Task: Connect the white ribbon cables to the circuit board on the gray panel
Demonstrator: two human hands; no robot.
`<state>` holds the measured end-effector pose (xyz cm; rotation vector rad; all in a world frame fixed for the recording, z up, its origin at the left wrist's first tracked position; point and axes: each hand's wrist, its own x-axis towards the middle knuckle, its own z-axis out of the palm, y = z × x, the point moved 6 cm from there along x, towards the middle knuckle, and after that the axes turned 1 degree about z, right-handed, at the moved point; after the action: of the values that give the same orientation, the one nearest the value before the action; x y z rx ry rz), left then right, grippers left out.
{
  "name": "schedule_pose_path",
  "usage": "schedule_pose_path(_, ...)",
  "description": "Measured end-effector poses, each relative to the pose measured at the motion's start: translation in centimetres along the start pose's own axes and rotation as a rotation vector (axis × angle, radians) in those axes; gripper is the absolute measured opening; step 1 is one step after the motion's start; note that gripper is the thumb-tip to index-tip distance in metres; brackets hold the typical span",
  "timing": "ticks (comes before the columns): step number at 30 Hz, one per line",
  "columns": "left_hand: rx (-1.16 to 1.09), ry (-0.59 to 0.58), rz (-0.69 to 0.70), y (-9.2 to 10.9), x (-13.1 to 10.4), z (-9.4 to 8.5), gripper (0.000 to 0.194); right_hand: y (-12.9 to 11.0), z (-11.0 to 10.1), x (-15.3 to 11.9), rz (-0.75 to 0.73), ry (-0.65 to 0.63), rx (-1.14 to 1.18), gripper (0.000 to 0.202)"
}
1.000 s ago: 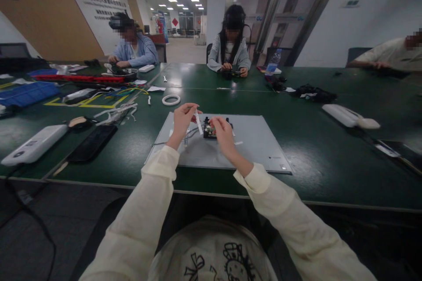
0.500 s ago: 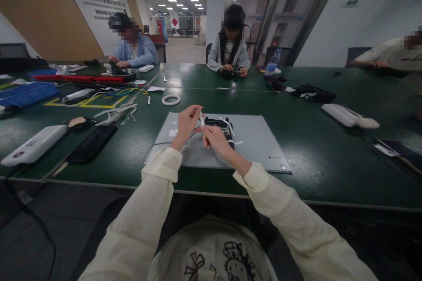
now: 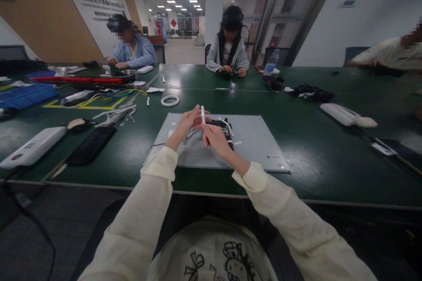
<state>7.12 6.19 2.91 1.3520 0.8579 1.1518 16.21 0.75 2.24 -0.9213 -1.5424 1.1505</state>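
Note:
Between finger and thumb, my right hand [image 3: 214, 137] pinches the lower end of a short white strip [image 3: 203, 115], which stands nearly upright. Just to its left is my left hand [image 3: 188, 124], fingers apart and pointing toward the strip. Both hands are over a grey panel [image 3: 260, 145] lying on the green table. Behind my right hand, a black device [image 3: 227, 130] with white tape pieces on it rests on the panel, partly hidden. A thin grey cable [image 3: 158, 144] reaches the panel's left edge.
A white tape roll [image 3: 170, 101] lies beyond the panel. On the left are a black phone [image 3: 91, 145], a white power bank [image 3: 34, 147], wires and a blue tray [image 3: 28, 95]. A white device [image 3: 346, 115] lies right. Two people sit opposite, another at far right.
My left hand has let go of the strip's upper end and shifted slightly left and down, its fingers spreading. My right hand still pinches the strip, now more upright.

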Motion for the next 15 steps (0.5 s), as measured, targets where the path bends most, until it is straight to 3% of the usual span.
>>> schedule_pose_path(2,0.041,-0.039,0.016,0.19,-0.26,0.54,0.047,0.32,-0.07,0.15,-0.004,0.007,-0.002,0.047)
schedule_pose_path(5,0.088,0.005,0.063,0.48,-0.51,0.63,0.039,0.73,-0.15,0.28,0.021,0.016,0.0,0.052)
schedule_pose_path(15,0.231,0.023,0.167,1.06,-0.7,0.53,0.037,0.68,-0.14,0.09,0.119,0.035,0.067,0.048)
